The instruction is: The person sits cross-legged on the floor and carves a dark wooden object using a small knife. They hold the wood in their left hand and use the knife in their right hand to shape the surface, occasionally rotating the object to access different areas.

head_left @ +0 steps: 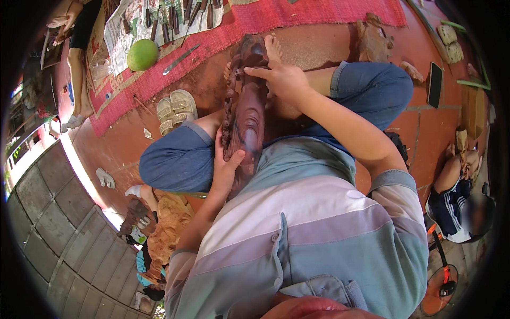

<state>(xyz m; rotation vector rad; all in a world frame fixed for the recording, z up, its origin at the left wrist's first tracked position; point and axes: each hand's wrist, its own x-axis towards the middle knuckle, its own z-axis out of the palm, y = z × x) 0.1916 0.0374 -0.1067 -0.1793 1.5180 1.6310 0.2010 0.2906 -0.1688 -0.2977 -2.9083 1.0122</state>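
Observation:
A long wood carving (249,114), dark reddish brown and smooth with a knobbly left edge, stands tilted between my bent legs, its lower end against my shirt. My left hand (227,167) wraps round its lower left side, thumb lying on the front. Higher up, my right hand (287,82) rests against the right edge. Its index finger stretches across the carving's face; the other fingers are mostly hidden. Bare toes show beside the carving's top.
Several carving tools (172,18) lie on newspaper over a red mat (255,21). Nearby are a green round fruit (142,55) and a knife (180,59). Sandals (177,110) sit left, a rough wood piece (373,40) and a phone (434,85) right. Other people sit around.

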